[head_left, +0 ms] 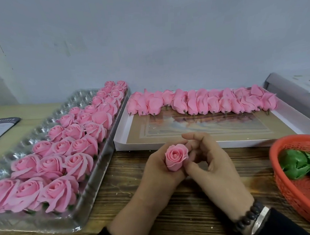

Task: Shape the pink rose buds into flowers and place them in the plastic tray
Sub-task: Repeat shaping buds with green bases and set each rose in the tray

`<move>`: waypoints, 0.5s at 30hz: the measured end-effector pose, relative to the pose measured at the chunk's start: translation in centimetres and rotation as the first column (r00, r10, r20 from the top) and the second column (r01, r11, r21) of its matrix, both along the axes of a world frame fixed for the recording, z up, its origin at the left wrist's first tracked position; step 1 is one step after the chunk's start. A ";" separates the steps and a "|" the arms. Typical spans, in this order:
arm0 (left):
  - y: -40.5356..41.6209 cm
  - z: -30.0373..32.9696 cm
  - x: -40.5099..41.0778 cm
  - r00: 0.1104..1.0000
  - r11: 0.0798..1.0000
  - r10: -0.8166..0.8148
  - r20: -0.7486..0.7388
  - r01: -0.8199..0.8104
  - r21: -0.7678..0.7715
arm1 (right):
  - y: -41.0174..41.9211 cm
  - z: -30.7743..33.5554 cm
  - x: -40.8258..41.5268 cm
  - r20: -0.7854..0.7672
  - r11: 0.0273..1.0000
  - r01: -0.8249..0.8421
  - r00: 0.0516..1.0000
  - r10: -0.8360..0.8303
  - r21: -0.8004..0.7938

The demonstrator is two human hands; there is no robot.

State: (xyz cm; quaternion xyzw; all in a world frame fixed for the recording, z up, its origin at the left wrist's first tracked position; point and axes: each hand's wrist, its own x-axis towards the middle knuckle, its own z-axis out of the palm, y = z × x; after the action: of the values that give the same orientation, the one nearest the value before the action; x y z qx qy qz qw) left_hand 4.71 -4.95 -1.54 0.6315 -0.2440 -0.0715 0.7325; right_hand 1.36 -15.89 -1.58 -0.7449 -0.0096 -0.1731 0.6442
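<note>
My left hand (159, 169) is wrapped around the bottom of a small pink soft rose bud (176, 157), just over the wooden desk (129, 176). My right hand (206, 161) pinches one outer petal. I think it is light and tears easily, so I should hold the base and pull petals gently.

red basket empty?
No, the red basket at the right edge of the table holds green plastic leaf pieces.
</note>
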 end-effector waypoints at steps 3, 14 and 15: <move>-0.1 0.0 -0.1 1.000 1.000 -0.005 -0.003 0.005 0.017 | -0.1 0.2 0.2 0.024 1.000 -0.006 1.000 0.006 0.008; 0.4 -0.2 0.2 0.995 0.974 0.070 0.077 -0.085 0.209 | -0.2 0.9 -0.5 0.127 0.996 -0.073 0.990 0.066 0.046; 0.5 -0.1 0.2 0.995 0.976 0.083 0.060 -0.093 0.195 | -0.2 1.0 -0.5 0.148 0.995 -0.075 0.987 0.064 0.071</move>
State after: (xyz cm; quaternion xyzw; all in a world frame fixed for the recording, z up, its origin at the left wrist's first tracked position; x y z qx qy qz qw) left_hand 4.92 -4.41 -1.68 0.7128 -0.2262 -0.0465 0.6623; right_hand 0.81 -16.11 -0.59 -0.7043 -0.0762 -0.2047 0.6755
